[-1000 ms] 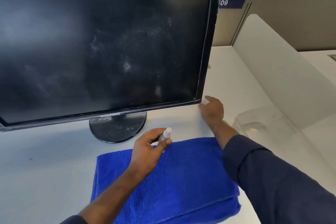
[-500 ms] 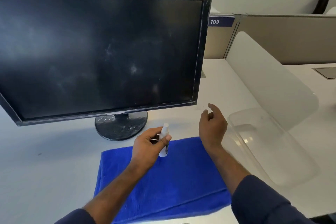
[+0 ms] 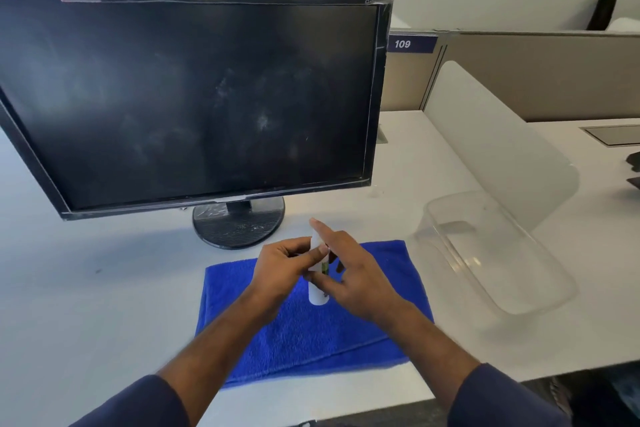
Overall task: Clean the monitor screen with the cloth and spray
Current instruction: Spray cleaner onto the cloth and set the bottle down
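A small white cylindrical spray bottle (image 3: 318,291) is held upright above a folded blue terry cloth (image 3: 304,329), gripped between both hands. The left hand (image 3: 282,272) curls round its upper part, thumb across the front; the right hand (image 3: 349,270) pinches its middle with the thumb while the index finger points straight up past the cap. Half a second ago the right hand hovered apart to the right; it has since come in to the bottle. Behind stands the glossy black monitor (image 3: 194,104), its screen dusty and smudged, on a round ribbed base. A clear plastic tub (image 3: 491,253) lies right of the cloth on the white desk (image 3: 86,288).
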